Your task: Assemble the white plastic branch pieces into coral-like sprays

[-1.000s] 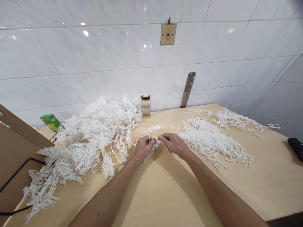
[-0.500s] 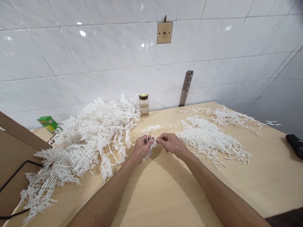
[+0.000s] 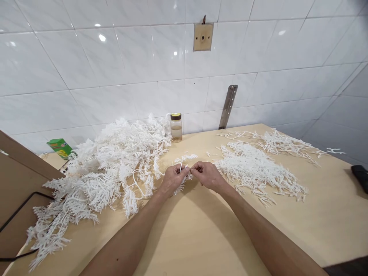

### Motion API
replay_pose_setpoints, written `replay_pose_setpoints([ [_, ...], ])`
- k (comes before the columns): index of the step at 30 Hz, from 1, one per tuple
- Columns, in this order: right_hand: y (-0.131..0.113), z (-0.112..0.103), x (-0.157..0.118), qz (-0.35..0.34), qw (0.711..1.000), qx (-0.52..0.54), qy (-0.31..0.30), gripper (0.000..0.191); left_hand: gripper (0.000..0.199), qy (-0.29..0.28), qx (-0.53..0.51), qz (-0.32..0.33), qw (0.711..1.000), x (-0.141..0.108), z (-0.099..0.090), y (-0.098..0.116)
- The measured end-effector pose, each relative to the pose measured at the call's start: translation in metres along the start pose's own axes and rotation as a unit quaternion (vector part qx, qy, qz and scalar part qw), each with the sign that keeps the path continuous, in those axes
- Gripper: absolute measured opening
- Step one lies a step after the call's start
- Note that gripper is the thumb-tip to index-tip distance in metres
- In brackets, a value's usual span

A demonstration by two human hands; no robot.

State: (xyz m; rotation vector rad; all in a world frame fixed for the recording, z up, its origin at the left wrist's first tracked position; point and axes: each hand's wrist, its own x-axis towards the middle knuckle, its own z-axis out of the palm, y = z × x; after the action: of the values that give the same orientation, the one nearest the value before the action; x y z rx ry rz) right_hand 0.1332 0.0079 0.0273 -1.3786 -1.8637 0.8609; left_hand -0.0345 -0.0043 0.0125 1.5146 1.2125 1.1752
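Observation:
Over the middle of the table, my left hand is closed around the stem of a white plastic sprig. Feathery tips of the sprig show above the fingers and below them. My right hand meets the left at the fingertips, its thumb and forefinger pinched together at the sprig. What lies between those fingertips is too small to make out. To the left is a large heap of white artificial branches. On the right lies a flatter pile of small white sprig pieces.
Bare white stems lie at the back right of the table. A lidded bottle stands near the wall. At left are a green box and a brown panel with a black cable. A metal strip leans at the wall.
The fingertips of both hands have come closer together at the sprig. The whole view has shifted slightly; the piles look the same.

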Motion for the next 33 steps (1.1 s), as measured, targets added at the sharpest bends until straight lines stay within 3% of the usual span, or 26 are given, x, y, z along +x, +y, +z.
replay_pose_setpoints([
  [7, -0.002, 0.004, 0.000, -0.014, 0.999, -0.049, -0.011, 0.024, 0.029, 0.060, 0.071, 0.001, 0.996, 0.001, 0.003, -0.008],
  [11, -0.004, 0.008, 0.001, 0.025, 0.998, -0.056, 0.008, 0.020, 0.027, 0.109, 0.138, 0.059, 0.983, -0.002, 0.008, -0.007],
  [15, 0.003, 0.005, 0.006, 0.086, 0.986, -0.123, 0.072, 0.013, 0.027, 0.130, 0.140, 0.089, 0.977, -0.005, 0.009, -0.002],
  [19, 0.017, -0.010, 0.011, 0.058, 0.969, -0.151, 0.188, 0.017, 0.032, 0.098, 0.074, 0.010, 0.992, -0.004, 0.004, 0.001],
  [21, 0.020, -0.015, 0.011, 0.044, 0.968, -0.128, 0.211, 0.023, 0.034, 0.088, 0.039, -0.017, 0.995, -0.004, 0.002, 0.002],
  [23, 0.017, -0.016, 0.009, 0.037, 0.984, -0.073, 0.161, 0.024, 0.035, 0.081, 0.016, -0.030, 0.996, -0.003, 0.002, 0.004],
  [25, 0.011, -0.012, 0.005, 0.030, 0.997, -0.005, 0.065, 0.028, 0.036, 0.079, 0.010, -0.029, 0.996, -0.003, 0.003, 0.004],
  [28, 0.002, -0.003, 0.000, 0.017, 0.998, 0.050, -0.038, 0.033, 0.038, 0.069, 0.024, -0.010, 0.997, -0.003, 0.004, 0.003],
  [33, 0.000, 0.002, -0.001, 0.021, 0.998, 0.045, -0.050, 0.021, 0.039, 0.065, 0.044, 0.006, 0.997, 0.000, 0.003, -0.001],
])
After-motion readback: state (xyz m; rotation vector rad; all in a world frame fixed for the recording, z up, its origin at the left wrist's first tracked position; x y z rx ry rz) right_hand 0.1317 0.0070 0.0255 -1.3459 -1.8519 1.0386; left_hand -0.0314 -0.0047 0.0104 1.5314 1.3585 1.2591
